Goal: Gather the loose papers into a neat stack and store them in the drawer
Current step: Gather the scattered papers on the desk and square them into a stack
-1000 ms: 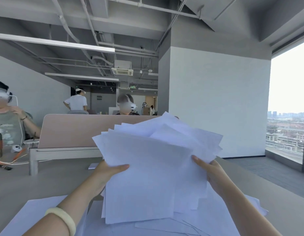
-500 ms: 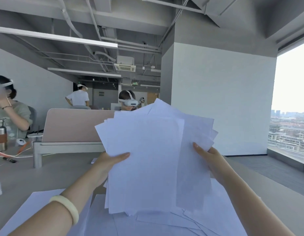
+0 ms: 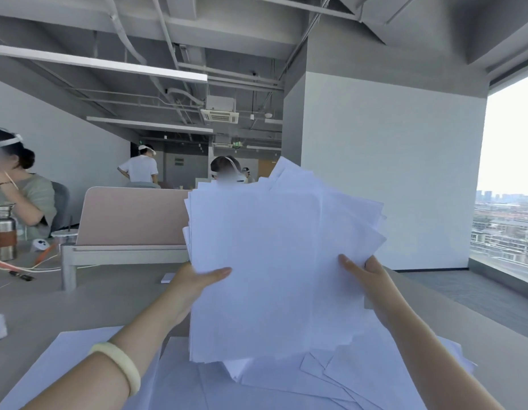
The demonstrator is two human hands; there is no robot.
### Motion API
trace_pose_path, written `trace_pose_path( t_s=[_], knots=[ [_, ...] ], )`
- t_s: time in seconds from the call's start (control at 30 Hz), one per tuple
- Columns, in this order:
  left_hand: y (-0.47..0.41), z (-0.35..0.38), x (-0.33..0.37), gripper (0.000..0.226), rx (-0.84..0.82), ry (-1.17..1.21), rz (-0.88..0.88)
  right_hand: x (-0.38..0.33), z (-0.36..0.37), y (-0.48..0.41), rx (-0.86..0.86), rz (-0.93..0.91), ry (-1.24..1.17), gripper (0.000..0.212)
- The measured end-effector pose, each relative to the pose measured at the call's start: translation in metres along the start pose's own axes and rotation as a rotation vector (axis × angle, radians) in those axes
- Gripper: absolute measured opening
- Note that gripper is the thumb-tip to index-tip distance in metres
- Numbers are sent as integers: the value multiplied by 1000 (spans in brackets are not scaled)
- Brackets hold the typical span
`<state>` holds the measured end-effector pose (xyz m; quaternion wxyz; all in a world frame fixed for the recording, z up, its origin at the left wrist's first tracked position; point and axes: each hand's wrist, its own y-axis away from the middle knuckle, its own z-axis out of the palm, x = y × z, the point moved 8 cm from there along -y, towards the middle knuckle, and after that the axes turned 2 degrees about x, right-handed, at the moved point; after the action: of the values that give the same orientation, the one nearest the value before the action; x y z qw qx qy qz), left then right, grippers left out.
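We clamp the papers (image 3: 271, 261) upright by both side edges, left hand (image 3: 197, 280) and right hand (image 3: 368, 276); top corners fan out, ragged bottom edge just over sheets (image 3: 286, 386) on the surface (image 3: 109, 300).

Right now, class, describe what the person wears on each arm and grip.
Both forearms are bare, with no sleeves in view. The left wrist carries a smooth, rounded, pale cream bangle. The left grip and right grip are ungloved; the right wrist wears nothing.
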<state>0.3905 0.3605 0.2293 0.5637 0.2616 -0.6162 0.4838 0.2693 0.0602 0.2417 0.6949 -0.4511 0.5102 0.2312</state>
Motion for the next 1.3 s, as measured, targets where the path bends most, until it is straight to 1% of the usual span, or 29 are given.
trace_pose_path(
  t_s=[0.03, 0.1, 0.13, 0.17, 0.2, 0.27, 0.33, 0.43, 0.5, 0.6, 0.63, 0.7, 0.73, 0.83, 0.87, 0.93, 1.03, 1.13, 1.17, 1.23, 1.27, 1.3],
  knots=[
    [0, 3, 3, 77, -21, -5, -5, -10, 0, -3, 0, -37, 14, 40],
    [2, 8, 3, 86, -56, -38, -16, -23, 1, -6, 4, -92, 33, 59],
    [4, 10, -1, 90, -65, -54, -22, -25, 1, -7, 6, -92, 38, 69],
    [6, 11, -5, 92, -65, -58, -30, -26, 2, -7, 1, -83, 41, 74],
    [9, 10, -9, 94, -59, -49, -35, -26, 4, -5, -15, -81, 35, 71],
    [12, 10, -15, 96, -44, -28, -40, -23, 7, -1, -48, -87, 9, 53],
    [13, 11, -15, 94, -48, -14, -41, -25, 7, 5, -22, -107, 8, 40],
    [15, 15, -12, 90, -58, -6, -34, -31, 5, 8, 37, -176, 23, 28],
    [15, 18, -7, 88, -74, -8, -22, -43, 9, 9, 45, -219, 62, 27],
    [14, 19, -4, 79, -91, -12, -26, -58, 15, 4, 48, -239, 124, 49],
    [13, 19, -4, 78, -92, -13, -30, -65, 16, 4, 65, -261, 175, 54],
    [14, 19, -5, 77, -93, -10, -34, -72, 20, 7, 99, -292, 305, 71],
    [15, 20, -5, 76, -93, -9, -33, -73, 24, 7, 93, -302, 334, 74],
    [17, 24, -4, 68, -103, -5, -23, -72, 46, 9, -2, -273, 241, 49],
    [17, 25, -3, 69, -106, -4, -22, -72, 52, 10, -26, -258, 195, 46],
    [16, 26, -2, 76, -105, -15, -18, -73, 58, 12, -62, -243, 109, 48],
    [16, 22, -4, 82, -93, -29, -18, -64, 61, 9, -129, -172, 52, 59],
    [16, 20, -8, 86, -65, -11, -17, -50, 55, 5, -106, -67, -18, 71],
    [15, 20, -9, 90, -57, -15, -12, -45, 56, 4, -126, -42, -18, 69],
    [13, 22, -6, 94, -44, -19, 5, -39, 62, 5, -172, -36, 39, 48],
    [11, 22, -3, 93, -35, -19, 13, -41, 62, 4, -160, -46, 57, 37],
    [9, 21, 2, 91, -23, -16, 23, -47, 62, 3, -135, -64, 65, 31]
  ],
)
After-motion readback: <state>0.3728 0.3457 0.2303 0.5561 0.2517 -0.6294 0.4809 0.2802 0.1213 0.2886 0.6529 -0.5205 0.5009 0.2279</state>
